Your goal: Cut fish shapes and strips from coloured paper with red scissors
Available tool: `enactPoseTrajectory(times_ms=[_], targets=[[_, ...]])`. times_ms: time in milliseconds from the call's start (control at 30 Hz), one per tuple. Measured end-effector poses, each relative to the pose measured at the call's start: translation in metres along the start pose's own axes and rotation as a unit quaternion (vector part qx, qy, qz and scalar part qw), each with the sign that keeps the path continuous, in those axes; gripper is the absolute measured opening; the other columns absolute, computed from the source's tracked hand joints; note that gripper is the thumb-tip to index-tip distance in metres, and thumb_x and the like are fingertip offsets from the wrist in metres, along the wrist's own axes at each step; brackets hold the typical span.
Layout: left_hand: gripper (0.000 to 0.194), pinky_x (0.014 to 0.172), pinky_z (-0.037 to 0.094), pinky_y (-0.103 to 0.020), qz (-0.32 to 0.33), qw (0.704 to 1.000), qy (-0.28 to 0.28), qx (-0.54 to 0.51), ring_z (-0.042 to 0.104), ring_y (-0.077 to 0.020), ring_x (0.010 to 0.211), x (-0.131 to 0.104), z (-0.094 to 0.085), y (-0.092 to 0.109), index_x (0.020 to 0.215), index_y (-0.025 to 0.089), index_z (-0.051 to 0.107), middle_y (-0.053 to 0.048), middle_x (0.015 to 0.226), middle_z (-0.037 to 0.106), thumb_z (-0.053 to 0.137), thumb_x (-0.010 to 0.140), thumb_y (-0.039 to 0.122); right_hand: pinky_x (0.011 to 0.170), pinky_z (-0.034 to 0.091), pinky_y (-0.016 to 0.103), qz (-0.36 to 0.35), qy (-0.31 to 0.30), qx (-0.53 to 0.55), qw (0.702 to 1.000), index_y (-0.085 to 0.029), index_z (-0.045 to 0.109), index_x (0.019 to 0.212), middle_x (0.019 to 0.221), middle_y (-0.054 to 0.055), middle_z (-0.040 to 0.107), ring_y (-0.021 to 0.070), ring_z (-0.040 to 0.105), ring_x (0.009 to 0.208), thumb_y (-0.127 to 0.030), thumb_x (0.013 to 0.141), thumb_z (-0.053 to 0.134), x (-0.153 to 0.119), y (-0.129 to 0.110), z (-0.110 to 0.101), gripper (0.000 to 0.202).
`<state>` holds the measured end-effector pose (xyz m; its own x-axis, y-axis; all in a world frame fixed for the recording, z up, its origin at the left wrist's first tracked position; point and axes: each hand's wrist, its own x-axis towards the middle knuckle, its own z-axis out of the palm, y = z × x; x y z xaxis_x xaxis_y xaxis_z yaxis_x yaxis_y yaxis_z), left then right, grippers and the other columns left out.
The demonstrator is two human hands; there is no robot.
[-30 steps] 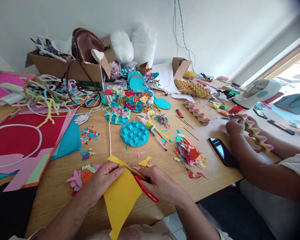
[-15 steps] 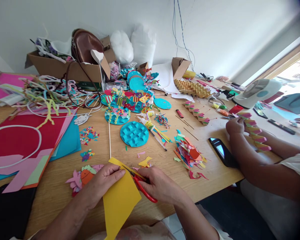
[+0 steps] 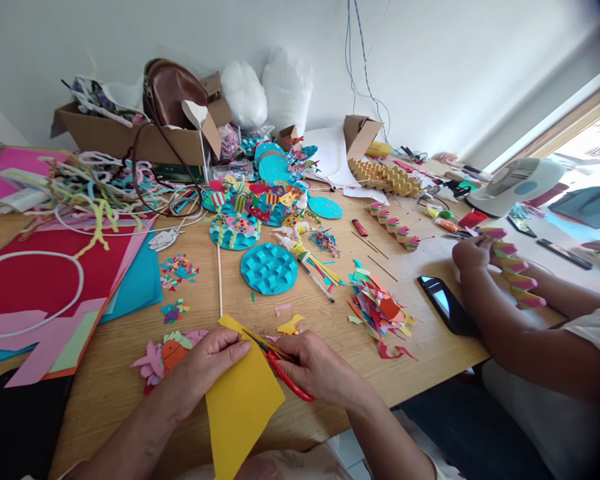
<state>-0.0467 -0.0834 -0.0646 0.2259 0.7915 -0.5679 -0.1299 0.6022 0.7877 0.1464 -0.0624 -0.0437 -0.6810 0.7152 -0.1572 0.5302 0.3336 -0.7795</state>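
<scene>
My left hand (image 3: 222,358) pinches a sheet of yellow paper (image 3: 241,407) near its upper edge; the sheet hangs down past the table edge. In my right hand (image 3: 314,368) is a pair of red-handled scissors (image 3: 290,379), its blades at the top of the yellow sheet beside my left thumb. Small yellow scraps (image 3: 291,325) lie just beyond the scissors. Left of my left hand rests a pile of cut paper fish (image 3: 173,352), pink and orange. A round blue disc (image 3: 269,268) with raised scales sits ahead of my hands.
Coloured sheets (image 3: 55,267) and a black phone-like slab (image 3: 25,420) lie at left. Paper scraps (image 3: 380,303) and a phone (image 3: 445,303) are at right. A co-worker's hand (image 3: 473,253) holds a pink-and-green folded strip (image 3: 515,270). A cardboard box (image 3: 130,137) stands at the back.
My hands and the scissors have barely moved; the yellow sheet's lower part has swung slightly right. The co-worker's folded strip has shifted a little.
</scene>
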Motion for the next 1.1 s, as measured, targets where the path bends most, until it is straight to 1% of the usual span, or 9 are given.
enactPoseTrajectory(times_ms=[133, 267, 367, 500, 667, 733, 833, 1000, 1100], targets=[[0.023, 0.055, 0.045, -0.023, 0.023, 0.999, 0.026, -0.020, 0.060, -0.0149, 0.061, 0.0003, 0.0001, 0.0007, 0.077, 0.019, 0.064, 0.002, 0.065, 0.066, 0.067, 0.065, 0.039, 0.045, 0.023, 0.017, 0.006, 0.003, 0.002, 1.000, -0.015, 0.048, 0.065, 0.054, -0.007, 0.035, 0.0052, 0.030, 0.050, -0.020, 0.084, 0.044, -0.0003, 0.0009, -0.0001, 0.020], [0.020, 0.054, 0.044, -0.022, 0.028, 0.998, 0.047, -0.035, 0.060, -0.0144, 0.059, 0.0007, -0.0003, -0.0004, 0.072, 0.018, 0.065, 0.003, 0.062, 0.066, 0.069, 0.064, 0.036, 0.045, 0.023, 0.017, 0.009, 0.002, 0.004, 1.000, -0.015, 0.048, 0.065, 0.055, -0.007, 0.037, 0.0054, 0.031, 0.050, -0.021, 0.084, 0.044, 0.0006, 0.0027, 0.0012, 0.020], [0.020, 0.054, 0.044, -0.022, 0.023, 0.998, 0.023, -0.045, 0.060, -0.0140, 0.058, 0.0007, 0.0001, 0.0004, 0.074, 0.018, 0.066, 0.003, 0.061, 0.067, 0.069, 0.064, 0.036, 0.046, 0.025, 0.017, 0.007, 0.002, -0.001, 1.000, -0.015, 0.052, 0.069, 0.056, -0.006, 0.041, 0.0060, 0.033, 0.051, -0.021, 0.084, 0.044, 0.0019, 0.0030, 0.0025, 0.018], [0.021, 0.055, 0.046, -0.022, 0.009, 0.999, -0.010, -0.051, 0.061, -0.0140, 0.059, 0.0002, 0.0000, 0.0015, 0.076, 0.018, 0.067, 0.002, 0.065, 0.069, 0.070, 0.064, 0.035, 0.047, 0.026, 0.017, -0.004, 0.002, -0.012, 1.000, -0.015, 0.055, 0.073, 0.058, -0.005, 0.046, 0.0061, 0.036, 0.052, -0.020, 0.083, 0.044, 0.0040, 0.0026, 0.0036, 0.016], [0.018, 0.053, 0.046, -0.020, -0.010, 0.997, 0.002, -0.070, 0.061, -0.0122, 0.056, -0.0001, -0.0012, -0.0009, 0.074, 0.018, 0.067, 0.002, 0.062, 0.068, 0.069, 0.065, 0.033, 0.047, 0.025, 0.017, -0.006, 0.001, -0.015, 1.000, -0.015, 0.055, 0.074, 0.058, -0.006, 0.046, 0.0059, 0.036, 0.052, -0.019, 0.083, 0.044, 0.0053, 0.0042, 0.0042, 0.016], [0.016, 0.051, 0.045, -0.019, -0.012, 0.997, -0.003, -0.075, 0.061, -0.0119, 0.055, 0.0003, -0.0015, -0.0016, 0.073, 0.018, 0.066, 0.003, 0.060, 0.067, 0.069, 0.065, 0.032, 0.047, 0.025, 0.017, -0.004, 0.001, -0.015, 1.000, -0.015, 0.055, 0.073, 0.058, -0.006, 0.045, 0.0059, 0.035, 0.052, -0.019, 0.083, 0.044, 0.0051, 0.0046, 0.0041, 0.016], [0.016, 0.050, 0.045, -0.019, -0.006, 0.997, -0.015, -0.073, 0.061, -0.0116, 0.055, 0.0008, -0.0017, -0.0015, 0.073, 0.019, 0.066, 0.004, 0.060, 0.067, 0.069, 0.066, 0.032, 0.046, 0.024, 0.018, -0.001, 0.001, -0.014, 1.000, -0.015, 0.054, 0.072, 0.058, -0.006, 0.045, 0.0059, 0.035, 0.052, -0.019, 0.083, 0.044, 0.0045, 0.0039, 0.0037, 0.016], [0.020, 0.054, 0.047, -0.021, 0.005, 0.998, 0.001, -0.061, 0.062, -0.0129, 0.059, 0.0000, -0.0020, 0.0003, 0.080, 0.019, 0.066, 0.003, 0.065, 0.068, 0.069, 0.065, 0.033, 0.046, 0.024, 0.018, 0.001, 0.010, -0.019, 1.000, -0.015, 0.052, 0.068, 0.056, -0.006, 0.042, 0.0056, 0.034, 0.051, -0.020, 0.083, 0.044, 0.0039, 0.0034, 0.0041, 0.017], [0.021, 0.052, 0.045, -0.020, 0.012, 0.998, 0.010, -0.057, 0.060, -0.0118, 0.056, -0.0001, -0.0021, 0.0007, 0.076, 0.019, 0.065, 0.003, 0.062, 0.066, 0.068, 0.065, 0.036, 0.046, 0.024, 0.018, 0.002, 0.012, -0.024, 1.000, -0.015, 0.053, 0.069, 0.056, -0.006, 0.042, 0.0055, 0.034, 0.051, -0.020, 0.083, 0.044, 0.0037, 0.0045, 0.0050, 0.018]])
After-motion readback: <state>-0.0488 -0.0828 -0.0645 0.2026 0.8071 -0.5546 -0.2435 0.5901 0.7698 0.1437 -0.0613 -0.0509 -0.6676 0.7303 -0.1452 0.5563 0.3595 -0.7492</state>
